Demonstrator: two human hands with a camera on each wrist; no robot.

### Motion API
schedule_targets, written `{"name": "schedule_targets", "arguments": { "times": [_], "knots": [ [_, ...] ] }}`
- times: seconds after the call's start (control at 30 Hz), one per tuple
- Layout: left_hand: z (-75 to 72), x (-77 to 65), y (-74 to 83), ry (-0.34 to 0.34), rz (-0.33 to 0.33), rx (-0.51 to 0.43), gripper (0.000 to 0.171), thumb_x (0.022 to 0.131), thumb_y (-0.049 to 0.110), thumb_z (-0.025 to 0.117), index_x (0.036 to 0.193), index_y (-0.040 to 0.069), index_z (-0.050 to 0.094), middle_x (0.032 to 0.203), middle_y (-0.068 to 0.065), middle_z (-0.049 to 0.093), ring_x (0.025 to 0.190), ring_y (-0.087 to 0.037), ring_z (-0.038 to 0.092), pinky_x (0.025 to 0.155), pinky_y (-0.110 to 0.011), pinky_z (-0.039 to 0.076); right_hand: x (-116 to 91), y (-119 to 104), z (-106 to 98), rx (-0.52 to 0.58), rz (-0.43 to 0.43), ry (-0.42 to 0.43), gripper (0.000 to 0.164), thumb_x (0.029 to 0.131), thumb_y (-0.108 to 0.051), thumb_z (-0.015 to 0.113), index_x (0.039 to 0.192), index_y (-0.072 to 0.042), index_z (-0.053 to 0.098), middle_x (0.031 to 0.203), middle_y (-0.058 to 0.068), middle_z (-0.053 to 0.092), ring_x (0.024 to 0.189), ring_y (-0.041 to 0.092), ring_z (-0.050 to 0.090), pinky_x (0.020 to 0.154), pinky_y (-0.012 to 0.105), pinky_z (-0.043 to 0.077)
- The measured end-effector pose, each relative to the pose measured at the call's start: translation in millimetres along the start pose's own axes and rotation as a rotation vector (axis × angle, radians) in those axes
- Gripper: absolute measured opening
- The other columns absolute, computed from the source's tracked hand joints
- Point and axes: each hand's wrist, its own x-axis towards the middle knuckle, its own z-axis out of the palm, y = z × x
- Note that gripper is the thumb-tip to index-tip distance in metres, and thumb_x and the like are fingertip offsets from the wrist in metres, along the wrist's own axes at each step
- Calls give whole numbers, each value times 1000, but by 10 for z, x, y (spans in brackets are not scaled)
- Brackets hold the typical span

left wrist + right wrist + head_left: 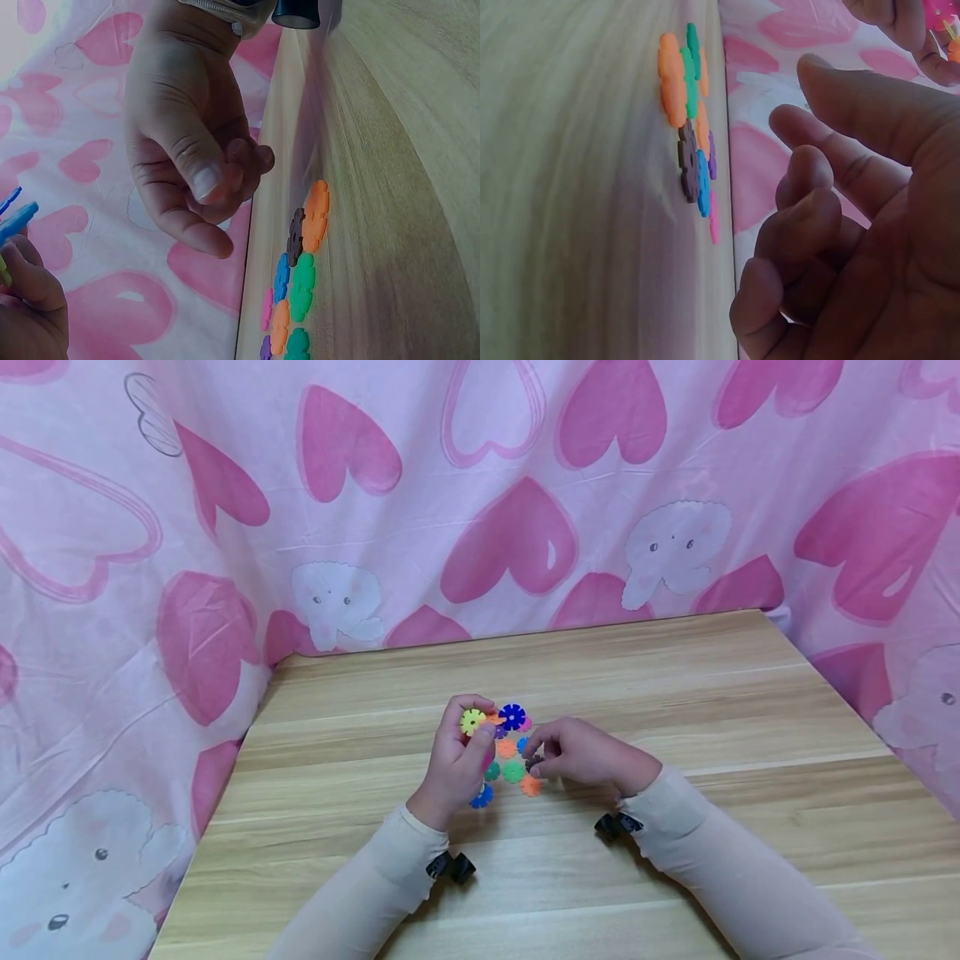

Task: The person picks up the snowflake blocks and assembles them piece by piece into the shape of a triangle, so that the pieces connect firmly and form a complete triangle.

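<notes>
My left hand (450, 777) holds a cluster of joined plastic snowflake discs above the table. A yellow disc (472, 722) and a dark blue disc (512, 717) show at its top; a blue disc (482, 795) appears at its lower end. The palm hides part of this cluster. Facing it, my right hand (596, 756) hovers with loosely curled fingers; both wrist views show nothing in them. Loose discs lie flat below: orange (507, 748), light green (513, 772), brown (688, 161), blue (703, 184) and pink (714, 217). Another orange disc (531, 786) lies nearest the front.
A wood-grain table (337, 735) extends around the hands. Behind and beside it hangs a pink curtain (420, 527) with hearts. Small black cameras (452, 867) are strapped at both wrists.
</notes>
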Motion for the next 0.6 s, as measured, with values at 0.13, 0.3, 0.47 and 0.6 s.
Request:
{"name": "schedule_targets", "arguments": {
  "times": [0.13, 0.3, 0.47, 0.6],
  "knots": [
    [1, 2, 3, -3, -10, 3, 22, 109, 8, 44, 131, 2, 43, 71, -6, 45, 56, -14, 45, 52, -23, 43, 0, -15, 25, 9, 37, -25, 15, 93, -15, 80, 108, -18, 79, 86, 3, 67, 73, 21, 57, 64, 34, 50],
    [-6, 6, 8, 4, -23, 26, 23, 109, 9, 44, 131, 3, 44, 107, -14, 53, 57, -12, 43, 51, -22, 41, 5, -29, 52, 2, 80, -52, 16, 91, -13, 82, 106, -19, 80, 84, 4, 66, 74, 22, 58, 67, 34, 50],
    [-10, 3, 11, 0, -29, 32, 24, 108, 8, 44, 131, 3, 43, 120, -19, 51, 52, -13, 39, 48, -21, 38, 0, -34, 72, -31, 95, -74, 19, 89, -16, 85, 107, -20, 80, 85, 4, 66, 76, 23, 58, 68, 35, 49],
    [-5, 1, 10, -4, -29, 30, 26, 108, 8, 44, 132, 0, 42, 113, -15, 52, 48, -13, 38, 45, -22, 37, -4, -31, 83, -58, 111, -93, 23, 87, -19, 87, 108, -21, 79, 87, 4, 66, 79, 23, 59, 70, 36, 50]
  ]
}}
